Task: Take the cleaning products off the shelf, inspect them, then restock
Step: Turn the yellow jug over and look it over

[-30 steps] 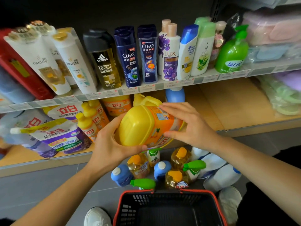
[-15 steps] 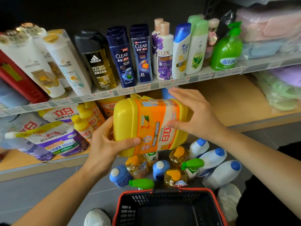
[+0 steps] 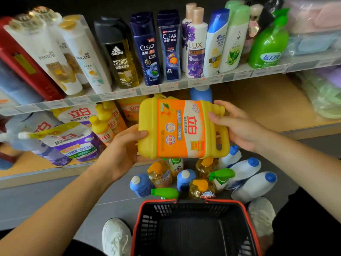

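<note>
Both hands grip the yellow jug (image 3: 182,129) sideways. The left hand (image 3: 121,146) holds its base. The right hand (image 3: 238,126) holds its neck.

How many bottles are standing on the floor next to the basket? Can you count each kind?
Blue bottles with white caps: 2
Golden bottles with orange caps: 3
Green spray bottles: 2
White bottles with blue caps: 3
Small white bottle with green cap: 1
Total: 11

Read 立白 on the yellow jug (image 3: 181,129) I grip; above my grip, white bottles (image 3: 53,52) say PANTENE, dark bottle (image 3: 120,58) adidas VICTORY LEAGUE, navy bottles (image 3: 147,48) CLEAR, orchid-printed bottle (image 3: 195,48) LUX.
</note>
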Available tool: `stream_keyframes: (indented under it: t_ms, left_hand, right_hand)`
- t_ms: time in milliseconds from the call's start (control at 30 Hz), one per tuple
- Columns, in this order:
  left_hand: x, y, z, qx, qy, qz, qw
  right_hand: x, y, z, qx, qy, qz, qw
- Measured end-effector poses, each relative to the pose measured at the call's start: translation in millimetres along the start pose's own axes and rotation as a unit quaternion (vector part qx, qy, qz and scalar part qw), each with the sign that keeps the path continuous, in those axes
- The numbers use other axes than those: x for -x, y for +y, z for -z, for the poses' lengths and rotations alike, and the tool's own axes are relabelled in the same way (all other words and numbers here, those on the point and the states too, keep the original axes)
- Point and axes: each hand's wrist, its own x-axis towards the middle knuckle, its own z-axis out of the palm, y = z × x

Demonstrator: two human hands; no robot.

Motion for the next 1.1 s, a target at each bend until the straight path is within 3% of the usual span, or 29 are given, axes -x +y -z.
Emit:
stream_keyframes:
  t_ms: [300,600,733,867,1000,1100]
  left_hand:
    - [-3,-1,-7,0.028,0.050,0.091,0.994]
    - [-12,-22,-8,-0.056,0.113,0.085,0.988]
    - [-12,-26,-8,-0.068,0.115,0.028,0.991]
    - [-8,-23,-11,-0.132,0.129,-0.089,0.979]
    - [-4,-14,-13,-0.281,0.135,-0.225,0.923]
    - [-2,-10,-13,-0.383,0.118,-0.252,0.881]
  right_hand:
    - [-3,2,8,0.034,-0.063,-0.126,0.989]
    - [-1,12,-3,0.051,-0.021,-0.129,0.990]
    - [0,21,-9,0.028,-0.024,-0.115,0.993]
    - [-4,25,-11,0.059,-0.039,-0.086,0.994]
    - [-7,27,-11,0.067,-0.080,-0.084,0.991]
    - [-6,29,-14,0.159,-0.067,-0.036,0.984]
